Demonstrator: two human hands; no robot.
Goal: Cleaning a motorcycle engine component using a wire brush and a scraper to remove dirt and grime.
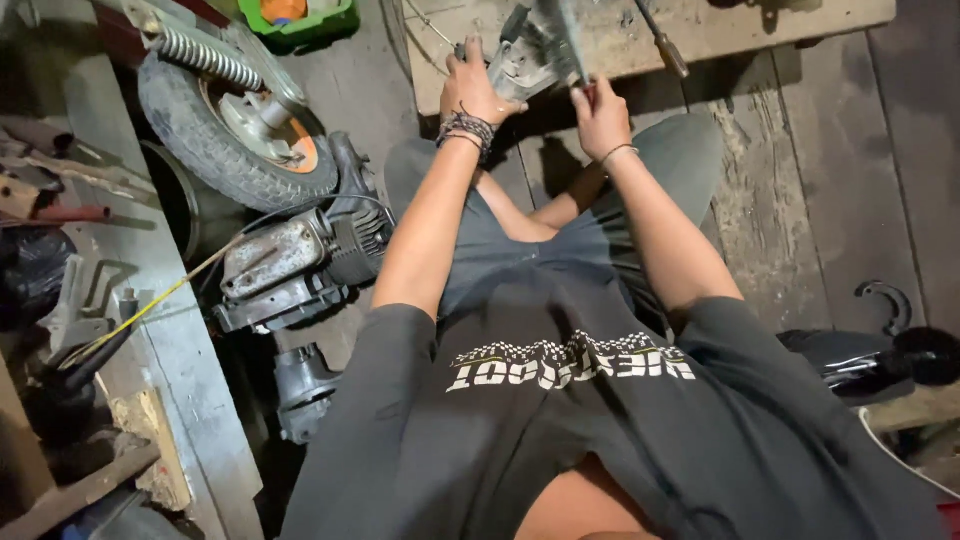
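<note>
Arms reach forward: left hand (pixel 472 88) grips the grey metal engine part (pixel 532 52); right hand (pixel 601 117), just beside it, pinches a small red-handled tool (pixel 588 93).

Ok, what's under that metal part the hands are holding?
The metal part sits on a worn wooden board, with the left hand and right hand gripping it. The board directly beneath it is covered.

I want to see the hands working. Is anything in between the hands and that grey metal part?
No. The left hand grips the grey metal part directly, and the right hand touches its lower edge. Nothing visible lies between.
</note>
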